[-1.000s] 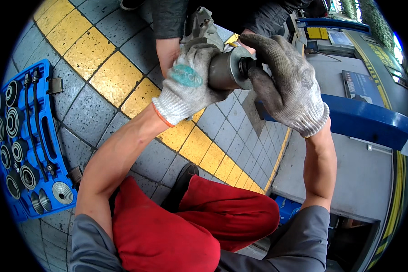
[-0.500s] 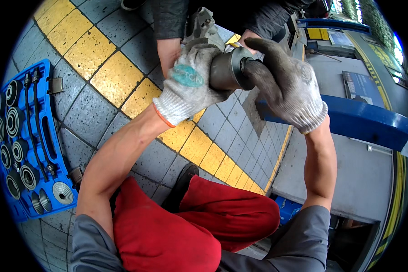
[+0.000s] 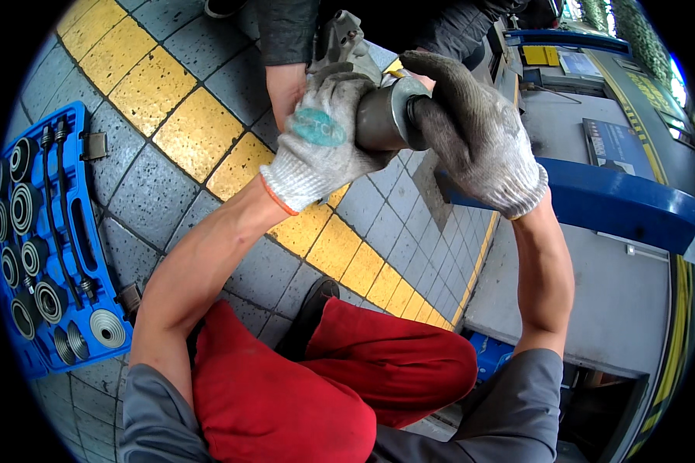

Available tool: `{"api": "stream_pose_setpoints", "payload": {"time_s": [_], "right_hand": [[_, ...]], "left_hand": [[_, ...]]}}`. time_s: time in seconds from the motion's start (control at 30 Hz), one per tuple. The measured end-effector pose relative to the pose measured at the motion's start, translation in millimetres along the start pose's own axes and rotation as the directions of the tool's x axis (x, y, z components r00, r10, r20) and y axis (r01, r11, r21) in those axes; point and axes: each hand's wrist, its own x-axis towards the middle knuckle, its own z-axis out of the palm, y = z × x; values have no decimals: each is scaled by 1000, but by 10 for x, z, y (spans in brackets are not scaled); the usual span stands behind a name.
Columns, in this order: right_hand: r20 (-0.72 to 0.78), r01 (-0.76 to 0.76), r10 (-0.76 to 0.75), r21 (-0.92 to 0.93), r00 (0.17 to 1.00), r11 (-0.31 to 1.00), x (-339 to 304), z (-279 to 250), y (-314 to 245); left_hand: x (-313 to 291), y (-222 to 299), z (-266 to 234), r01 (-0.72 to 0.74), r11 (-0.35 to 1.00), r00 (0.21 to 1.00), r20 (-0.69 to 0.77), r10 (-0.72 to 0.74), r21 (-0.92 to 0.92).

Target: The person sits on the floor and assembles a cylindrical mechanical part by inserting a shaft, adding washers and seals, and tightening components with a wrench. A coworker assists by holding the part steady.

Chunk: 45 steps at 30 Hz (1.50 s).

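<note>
Both my hands wear grey-white knitted work gloves. My left hand (image 3: 324, 123) is wrapped round a dark metal sleeve (image 3: 377, 121), which lies on its side with a flat washer-like rim (image 3: 403, 116) facing right. The fingers of my right hand (image 3: 483, 127) close round a dark round end piece that sticks out of that rim; the fingers cover most of it. Beyond the sleeve is a grey cast-metal part (image 3: 346, 48). Another person's hand (image 3: 286, 89) is beside that part, and a second hand of theirs is mostly hidden behind my right glove.
On the tiled floor at left, a blue tool case (image 3: 104, 282) lies open, holding several round sleeves, discs and two long threaded rods (image 3: 60, 208). A blue beam (image 3: 618, 204) stretches across the right side. Yellow tiles (image 3: 197, 127) cross the floor diagonally.
My right hand has shifted slightly left and turned a little at the end piece. My left hand and the sleeve have barely moved.
</note>
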Motion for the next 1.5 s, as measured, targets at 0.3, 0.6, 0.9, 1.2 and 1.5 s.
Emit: {"api": "stream_pose_setpoints", "payload": {"time_s": [0.3, 0.6, 0.9, 1.2, 1.5], "right_hand": [[9, 112, -112, -104, 994, 988, 27, -52, 5], [37, -9, 14, -123, 999, 992, -2, -9, -48], [0, 64, -64, -13, 998, 998, -3, 52, 50], [18, -51, 51, -18, 999, 999, -26, -5, 31], [38, -132, 135, -73, 990, 989, -28, 48, -76]], "left_hand": [[-1, -7, -21, 34, 999, 999, 14, -35, 29], [10, 19, -31, 45, 999, 999, 22, -46, 8], [-55, -45, 28, 65, 997, 997, 44, -67, 38], [-304, 66, -770, 126, 980, 991, 26, -131, 153], [-1135, 226, -650, 553, 828, 830, 139, -540, -89]]}}
